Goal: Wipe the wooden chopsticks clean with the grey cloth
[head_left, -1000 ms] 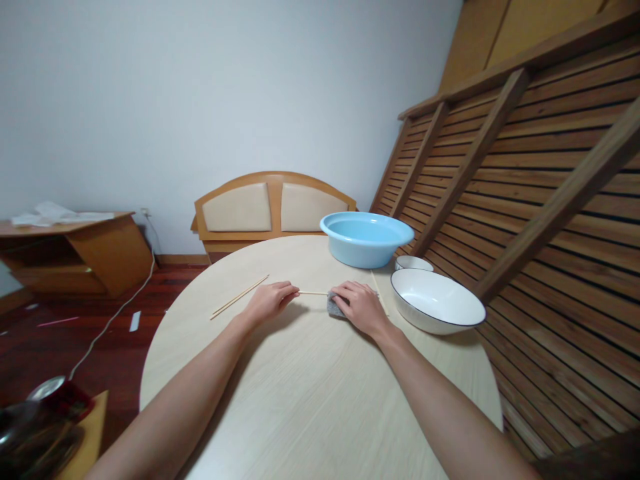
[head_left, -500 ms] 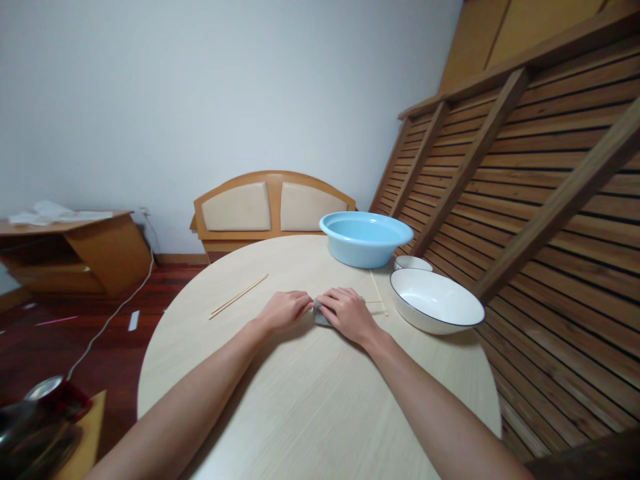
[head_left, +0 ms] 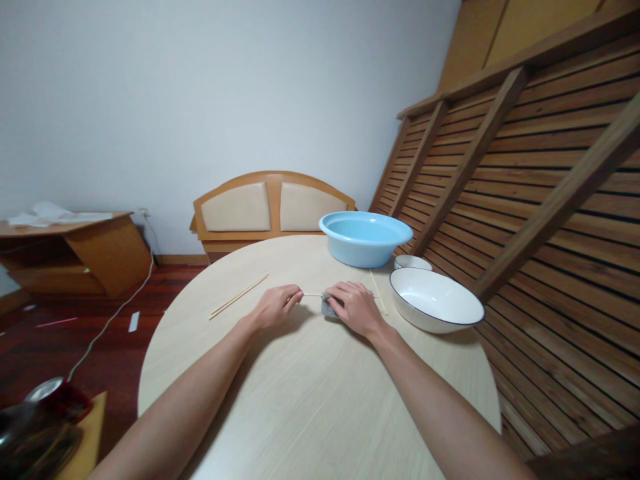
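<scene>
Over the middle of the round table (head_left: 295,387), my left hand (head_left: 277,306) pinches one end of a thin chopstick (head_left: 313,295). My right hand (head_left: 356,307) is closed on a grey cloth (head_left: 330,307), which is wrapped about the same chopstick. Part of the stick is hidden under the right fingers. To the left lies a pair of chopsticks (head_left: 239,297), side by side. Just right of my right hand, another chopstick (head_left: 379,292) rests on the tabletop.
A light blue basin (head_left: 366,257) stands at the table's back right. In front of it are a small white bowl (head_left: 413,262) and a large white bowl (head_left: 436,303) with a dark rim. Wooden slats (head_left: 550,220) lean along the right side.
My hands have drawn apart. The left moved slightly left and the right, with the cloth, slightly right, so a length of chopstick now shows between them.
</scene>
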`<state>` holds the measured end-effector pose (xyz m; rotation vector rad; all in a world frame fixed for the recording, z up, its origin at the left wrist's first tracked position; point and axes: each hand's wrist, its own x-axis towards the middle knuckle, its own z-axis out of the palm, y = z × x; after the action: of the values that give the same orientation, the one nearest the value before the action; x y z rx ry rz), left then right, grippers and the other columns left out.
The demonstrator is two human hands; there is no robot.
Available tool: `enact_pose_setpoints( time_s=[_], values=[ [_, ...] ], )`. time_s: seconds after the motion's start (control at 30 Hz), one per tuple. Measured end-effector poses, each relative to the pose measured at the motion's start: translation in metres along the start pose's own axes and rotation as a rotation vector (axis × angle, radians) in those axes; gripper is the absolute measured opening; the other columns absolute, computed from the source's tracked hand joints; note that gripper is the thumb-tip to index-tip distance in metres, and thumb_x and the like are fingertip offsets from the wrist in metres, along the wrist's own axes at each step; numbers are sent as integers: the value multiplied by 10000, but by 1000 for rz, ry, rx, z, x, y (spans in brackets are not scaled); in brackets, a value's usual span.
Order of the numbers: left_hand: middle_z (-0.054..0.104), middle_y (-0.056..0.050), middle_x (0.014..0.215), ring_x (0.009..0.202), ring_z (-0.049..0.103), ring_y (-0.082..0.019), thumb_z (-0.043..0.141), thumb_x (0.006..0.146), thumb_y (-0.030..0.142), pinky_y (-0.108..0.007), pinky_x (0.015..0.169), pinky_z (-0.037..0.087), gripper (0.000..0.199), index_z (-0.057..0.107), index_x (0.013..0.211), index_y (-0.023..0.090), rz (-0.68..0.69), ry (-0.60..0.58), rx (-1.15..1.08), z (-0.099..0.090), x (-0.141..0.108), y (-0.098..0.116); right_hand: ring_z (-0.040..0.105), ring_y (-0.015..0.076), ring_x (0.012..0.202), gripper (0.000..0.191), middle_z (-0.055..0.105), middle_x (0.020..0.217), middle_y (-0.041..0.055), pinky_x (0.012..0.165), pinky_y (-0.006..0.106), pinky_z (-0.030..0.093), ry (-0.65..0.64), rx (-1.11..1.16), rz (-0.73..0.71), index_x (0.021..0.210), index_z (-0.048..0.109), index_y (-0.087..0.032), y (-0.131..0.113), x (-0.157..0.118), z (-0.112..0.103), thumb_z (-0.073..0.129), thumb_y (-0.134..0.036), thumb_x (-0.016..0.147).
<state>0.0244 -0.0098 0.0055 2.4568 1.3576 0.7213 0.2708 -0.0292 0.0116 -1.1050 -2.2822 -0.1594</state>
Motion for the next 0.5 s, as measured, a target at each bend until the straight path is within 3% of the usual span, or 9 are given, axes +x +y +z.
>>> enact_pose_setpoints(
  time_s=[0.23,0.5],
  values=[
    [637,11,715,700,532,-83,326,918,594,-186,699,372,527,586,724,179,-119,38,-258,-13,1,-20,622,186,970,149,717,1017,27,843,324,384,31,-9,61,1014,710,-235,9,-1,-4,574,-227,952],
    [565,3,642,627,482,-76,377,850,669,-186,611,395,560,533,648,171,-207,95,-470,-19,3,-36,630,187,989,180,719,1041,35,859,317,407,50,13,106,1031,719,-231,17,-3,-4,552,-250,967]
  ],
)
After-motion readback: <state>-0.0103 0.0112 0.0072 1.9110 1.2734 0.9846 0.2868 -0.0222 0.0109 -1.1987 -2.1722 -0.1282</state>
